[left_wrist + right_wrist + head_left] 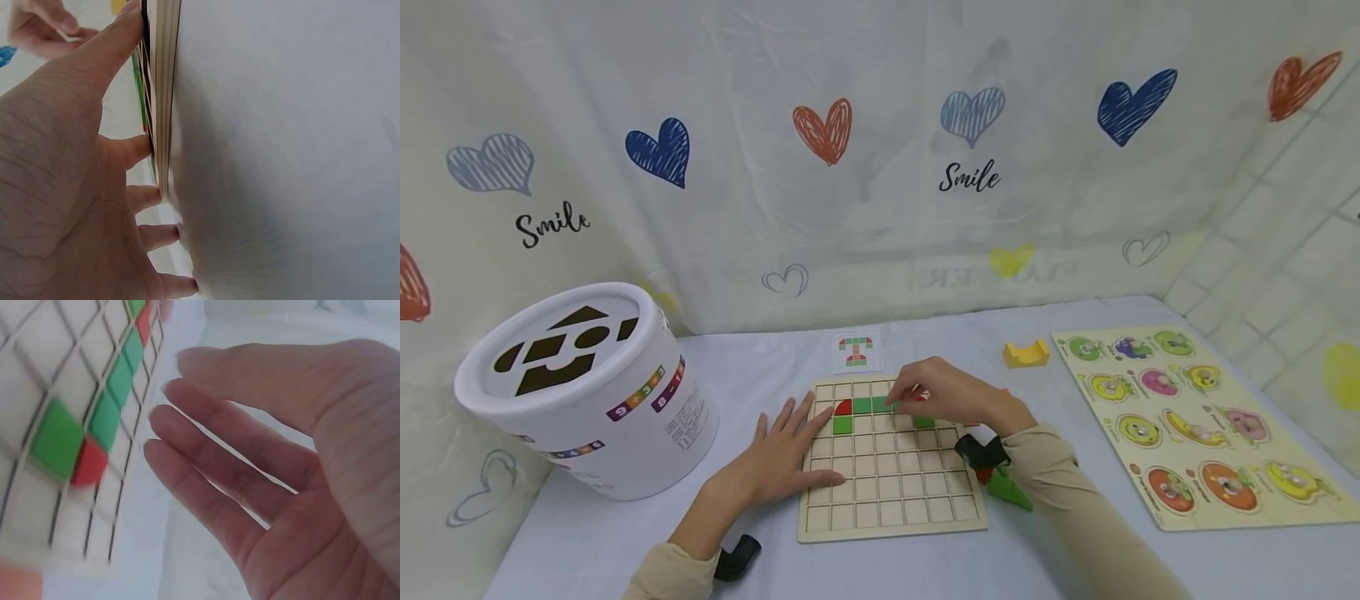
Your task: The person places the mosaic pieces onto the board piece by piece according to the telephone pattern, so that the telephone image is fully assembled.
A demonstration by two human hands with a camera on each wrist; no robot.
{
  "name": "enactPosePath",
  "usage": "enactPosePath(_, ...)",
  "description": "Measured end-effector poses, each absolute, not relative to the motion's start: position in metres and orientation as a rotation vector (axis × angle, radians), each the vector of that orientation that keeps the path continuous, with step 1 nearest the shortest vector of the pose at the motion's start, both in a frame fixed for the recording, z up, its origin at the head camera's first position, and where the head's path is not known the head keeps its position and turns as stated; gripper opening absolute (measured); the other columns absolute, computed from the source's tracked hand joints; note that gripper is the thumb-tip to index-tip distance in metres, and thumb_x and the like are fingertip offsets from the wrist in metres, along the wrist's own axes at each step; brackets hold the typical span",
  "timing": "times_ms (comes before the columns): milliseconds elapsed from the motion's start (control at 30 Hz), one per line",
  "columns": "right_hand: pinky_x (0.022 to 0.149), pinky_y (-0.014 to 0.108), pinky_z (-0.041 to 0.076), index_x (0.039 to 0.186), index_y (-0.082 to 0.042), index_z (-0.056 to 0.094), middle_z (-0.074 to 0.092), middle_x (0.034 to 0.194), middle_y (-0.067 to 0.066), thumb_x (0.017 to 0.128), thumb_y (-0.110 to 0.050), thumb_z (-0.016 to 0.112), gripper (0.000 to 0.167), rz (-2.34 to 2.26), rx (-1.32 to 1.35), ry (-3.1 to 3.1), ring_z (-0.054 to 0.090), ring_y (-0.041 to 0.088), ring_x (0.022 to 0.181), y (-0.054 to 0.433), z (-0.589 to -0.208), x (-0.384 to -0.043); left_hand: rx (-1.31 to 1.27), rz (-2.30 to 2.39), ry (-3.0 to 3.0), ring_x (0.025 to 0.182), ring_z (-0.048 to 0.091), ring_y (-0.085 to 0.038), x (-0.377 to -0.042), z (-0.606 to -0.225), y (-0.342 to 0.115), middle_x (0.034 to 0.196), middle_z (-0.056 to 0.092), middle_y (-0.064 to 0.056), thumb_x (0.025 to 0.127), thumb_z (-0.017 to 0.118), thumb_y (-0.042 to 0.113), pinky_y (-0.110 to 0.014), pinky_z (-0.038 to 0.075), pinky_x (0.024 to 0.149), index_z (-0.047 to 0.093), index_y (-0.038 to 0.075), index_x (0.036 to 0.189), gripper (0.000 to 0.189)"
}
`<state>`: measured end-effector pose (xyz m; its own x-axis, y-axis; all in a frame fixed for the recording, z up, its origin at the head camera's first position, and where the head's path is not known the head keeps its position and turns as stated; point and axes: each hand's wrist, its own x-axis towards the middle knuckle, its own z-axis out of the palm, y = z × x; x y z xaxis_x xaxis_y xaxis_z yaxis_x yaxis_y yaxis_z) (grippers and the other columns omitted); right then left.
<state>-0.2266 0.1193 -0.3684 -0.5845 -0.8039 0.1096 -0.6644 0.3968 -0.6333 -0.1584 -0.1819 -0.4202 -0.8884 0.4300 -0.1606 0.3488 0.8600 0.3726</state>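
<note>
A wooden grid board (891, 492) lies on the table, holding three green squares (111, 387) in a row. Red quarter-round blocks (90, 464) sit at that row's ends, and single green squares (57, 439) lie beside them. My left hand (778, 462) rests along the board's left edge, fingers spread, thumb on the board. Over the board's upper part is my right hand (943, 390), partly covering the blocks; in the right wrist view its fingers are loosely bent with nothing between them. Behind the board stands a card (856, 354) with a T-shaped block pattern.
A white shape-sorter bucket (688, 429) stands at the left. A yellow arch block (1026, 355) lies at the back right, and a fruit puzzle board (1232, 520) at the right. Beneath my right wrist are a green triangular block (1009, 492) and other partly hidden blocks.
</note>
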Motion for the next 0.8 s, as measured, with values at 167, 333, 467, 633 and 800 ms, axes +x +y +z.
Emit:
enactPosePath(167,0.089,0.038,0.060,0.108,-0.001,0.079,0.075,0.107,0.008,0.095,0.001,0.073,0.015,-0.909,-1.183,2.510,0.069,0.016,0.096,0.162,-0.368,-0.228,0.590,0.480,2.792,0.159,0.005,-0.048,-0.158,-0.418,-0.180,0.174,0.009,-0.019,0.091,0.062,0.074,-0.078,0.004,0.117,0.028,0.017,0.167,0.101)
enactPosePath(333,0.086,0.036,0.059,0.108,-0.005,0.079,0.073,0.106,0.004,0.091,0.002,0.076,0.018,-0.832,-1.103,2.533,0.066,0.018,0.095,0.192,-0.380,-0.228,0.601,0.482,2.789,0.158,0.005,-0.048,-0.157,-0.418,-0.181,0.174,0.008,-0.019,0.092,0.062,0.073,-0.078,0.003,0.117,0.028,0.016,0.167,0.100)
enactPosePath(467,0.084,0.029,0.056,0.108,-0.006,0.080,0.069,0.103,-0.002,0.090,0.001,0.079,0.019,-0.776,-1.107,2.548,0.062,0.013,0.092,0.201,-0.392,-0.228,0.604,0.486,2.785,0.158,0.004,-0.048,-0.157,-0.419,-0.181,0.174,0.009,-0.019,0.092,0.063,0.072,-0.079,0.003,0.117,0.028,0.016,0.167,0.100)
enactPosePath(633,0.082,0.028,0.057,0.105,-0.005,0.079,0.069,0.099,-0.003,0.089,0.001,0.080,0.017,-0.824,-1.132,2.576,0.062,0.010,0.089,0.202,-0.400,-0.227,0.607,0.485,2.787,0.159,0.004,-0.048,-0.157,-0.422,-0.181,0.175,0.008,-0.019,0.091,0.061,0.075,-0.079,0.003,0.116,0.028,0.017,0.167,0.101)
enactPosePath(800,0.077,0.026,0.056,0.104,-0.004,0.078,0.071,0.097,-0.002,0.087,0.002,0.082,0.019,-0.813,-1.139,2.606,0.062,0.010,0.084,0.201,-0.400,-0.229,0.613,0.487,2.797,0.159,0.004,-0.048,-0.157,-0.422,-0.182,0.175,0.007,-0.019,0.092,0.060,0.075,-0.079,0.003,0.116,0.027,0.018,0.168,0.100)
